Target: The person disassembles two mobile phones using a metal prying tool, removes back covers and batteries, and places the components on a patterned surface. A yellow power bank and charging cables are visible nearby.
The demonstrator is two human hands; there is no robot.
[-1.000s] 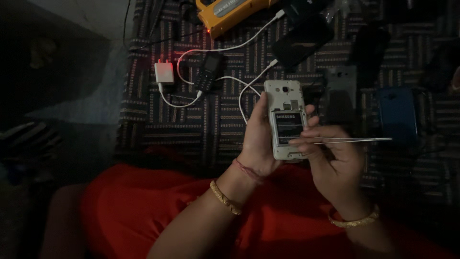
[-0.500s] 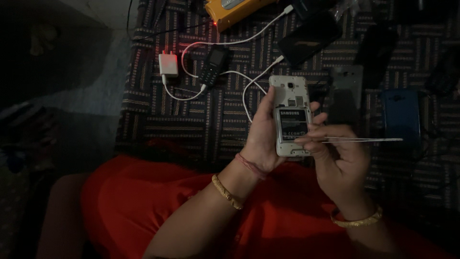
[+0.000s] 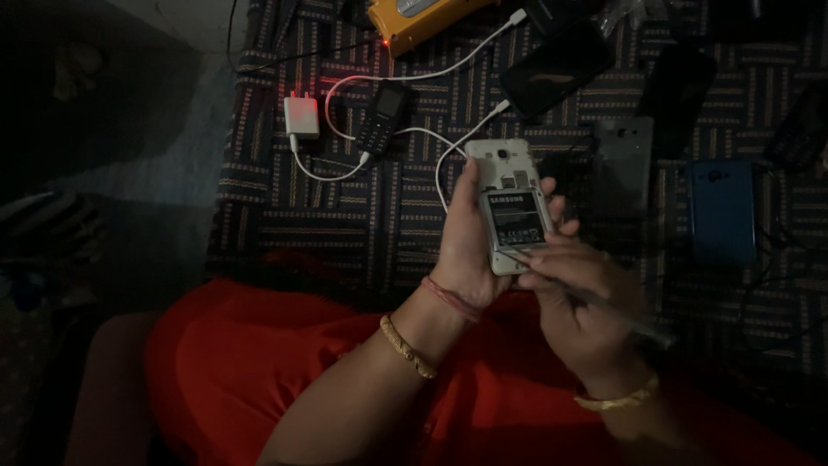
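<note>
Red garment (image 3: 285, 371), gold bangles (image 3: 408, 347), red wrist thread (image 3: 450, 298)

Woven mat (image 3: 345, 207) w/ charger (image 3: 301, 116), keypad phone (image 3: 382, 116).

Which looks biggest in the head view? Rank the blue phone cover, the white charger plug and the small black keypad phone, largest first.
1. blue phone cover, clearly largest.
2. small black keypad phone.
3. white charger plug, smallest.
All three lie flat on the woven mat at a similar distance from the camera, so the order looks reliable.

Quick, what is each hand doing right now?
Left hand: closed around a white phone with its back cover off.
Right hand: closed on a thin metal tool, tip at the phone's lower end.
</note>
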